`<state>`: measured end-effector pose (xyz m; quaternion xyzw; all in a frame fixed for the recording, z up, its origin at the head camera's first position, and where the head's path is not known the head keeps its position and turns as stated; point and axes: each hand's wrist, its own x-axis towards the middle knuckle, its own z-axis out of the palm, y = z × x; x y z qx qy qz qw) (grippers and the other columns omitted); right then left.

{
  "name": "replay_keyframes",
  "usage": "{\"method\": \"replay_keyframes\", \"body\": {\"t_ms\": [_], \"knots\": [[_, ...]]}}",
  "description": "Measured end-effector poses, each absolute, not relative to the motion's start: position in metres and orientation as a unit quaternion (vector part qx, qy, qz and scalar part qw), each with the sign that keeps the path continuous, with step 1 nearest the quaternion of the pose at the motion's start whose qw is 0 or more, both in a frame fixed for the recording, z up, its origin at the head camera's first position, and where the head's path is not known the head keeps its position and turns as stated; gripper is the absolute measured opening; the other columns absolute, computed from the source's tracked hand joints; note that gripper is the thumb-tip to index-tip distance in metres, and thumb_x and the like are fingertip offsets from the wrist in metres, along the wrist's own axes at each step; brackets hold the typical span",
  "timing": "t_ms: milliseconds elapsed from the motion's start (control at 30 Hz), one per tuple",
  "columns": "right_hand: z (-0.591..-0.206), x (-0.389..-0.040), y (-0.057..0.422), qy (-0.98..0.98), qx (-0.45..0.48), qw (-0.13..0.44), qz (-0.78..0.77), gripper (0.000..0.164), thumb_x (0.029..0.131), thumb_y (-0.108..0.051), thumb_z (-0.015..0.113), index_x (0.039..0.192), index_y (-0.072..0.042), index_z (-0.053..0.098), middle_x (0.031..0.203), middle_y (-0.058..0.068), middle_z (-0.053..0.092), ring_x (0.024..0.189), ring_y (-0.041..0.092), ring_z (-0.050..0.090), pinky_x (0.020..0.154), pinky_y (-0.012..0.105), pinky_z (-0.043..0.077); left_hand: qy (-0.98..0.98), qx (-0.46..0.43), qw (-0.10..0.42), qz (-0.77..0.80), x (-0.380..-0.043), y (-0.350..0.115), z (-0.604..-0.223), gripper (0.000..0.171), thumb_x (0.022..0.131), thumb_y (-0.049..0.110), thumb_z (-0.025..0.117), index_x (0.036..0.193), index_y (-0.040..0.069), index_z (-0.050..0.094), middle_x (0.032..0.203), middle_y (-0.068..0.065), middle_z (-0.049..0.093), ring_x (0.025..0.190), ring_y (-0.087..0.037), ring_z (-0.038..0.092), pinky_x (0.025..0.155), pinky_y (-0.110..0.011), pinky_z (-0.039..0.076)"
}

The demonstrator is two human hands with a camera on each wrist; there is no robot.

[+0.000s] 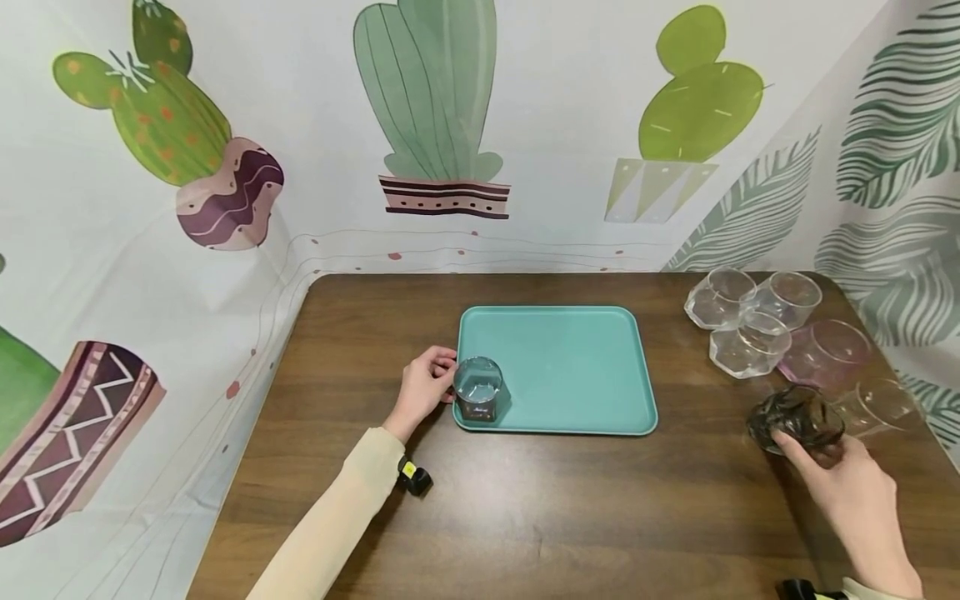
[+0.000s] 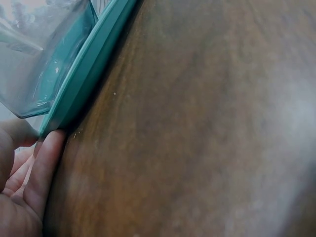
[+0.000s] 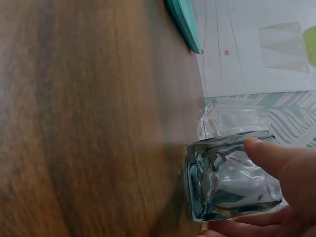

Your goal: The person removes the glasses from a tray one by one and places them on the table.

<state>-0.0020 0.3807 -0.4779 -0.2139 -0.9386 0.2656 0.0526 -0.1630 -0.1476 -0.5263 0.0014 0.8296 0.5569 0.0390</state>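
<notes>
Left hand (image 1: pixel 426 385) curled around a grey glass (image 1: pixel 478 388) standing upright in the near-left corner of the teal tray (image 1: pixel 570 367). Right hand (image 1: pixel 843 483) gripping a dark glass (image 1: pixel 797 417) (tilted, at the table's (image 1: pixel 525 500) right edge), just in front of five clear glasses (image 1: pixel 750 342).

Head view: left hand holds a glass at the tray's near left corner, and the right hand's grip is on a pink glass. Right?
Not quite. The right hand grips a dark smoky glass, not the pink glass, which sits untouched behind it, as the head view shows. The rest stands.
</notes>
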Motion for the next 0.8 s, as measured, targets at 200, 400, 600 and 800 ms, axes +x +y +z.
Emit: {"method": "replay_keyframes", "body": {"t_ms": [200, 400, 600, 800], "knots": [[-0.478, -0.003, 0.387, -0.947, -0.220, 0.005, 0.235, 0.068, 0.099, -0.052, 0.063, 0.103, 0.016, 0.063, 0.100, 0.039, 0.068, 0.099, 0.070, 0.055, 0.069, 0.070, 0.045, 0.830, -0.004, 0.041, 0.556, -0.163, -0.147, -0.527, 0.019, 0.097, 0.002, 0.070, 0.117, 0.003, 0.071, 0.100, -0.013, 0.070, 0.073, -0.015, 0.066, 0.054, -0.033, 0.064], [-0.475, -0.006, 0.391, -0.942, -0.243, -0.020, 0.229, 0.074, 0.098, -0.059, 0.061, 0.107, 0.015, 0.066, 0.110, 0.042, 0.065, 0.099, 0.073, 0.051, 0.069, 0.072, 0.044, 0.828, -0.001, 0.040, 0.559, -0.163, -0.147, -0.526, 0.020, 0.097, 0.003, 0.071, 0.117, 0.003, 0.070, 0.101, -0.014, 0.070, 0.075, -0.015, 0.066, 0.054, -0.033, 0.065], [-0.476, -0.007, 0.394, -0.939, -0.248, -0.026, 0.238, 0.076, 0.099, -0.060, 0.060, 0.113, 0.015, 0.065, 0.111, 0.038, 0.067, 0.101, 0.072, 0.050, 0.074, 0.073, 0.043, 0.830, 0.001, 0.039, 0.556, -0.163, -0.148, -0.526, 0.021, 0.097, 0.003, 0.071, 0.118, 0.003, 0.070, 0.102, -0.014, 0.070, 0.075, -0.016, 0.067, 0.055, -0.032, 0.065], [-0.477, -0.009, 0.395, -0.938, -0.253, -0.024, 0.237, 0.078, 0.100, -0.060, 0.058, 0.120, 0.016, 0.062, 0.113, 0.035, 0.068, 0.105, 0.071, 0.050, 0.077, 0.073, 0.043, 0.832, 0.004, 0.041, 0.553, -0.162, -0.148, -0.526, 0.021, 0.098, 0.003, 0.070, 0.119, 0.002, 0.069, 0.103, -0.014, 0.070, 0.075, -0.016, 0.067, 0.055, -0.032, 0.064]]}}
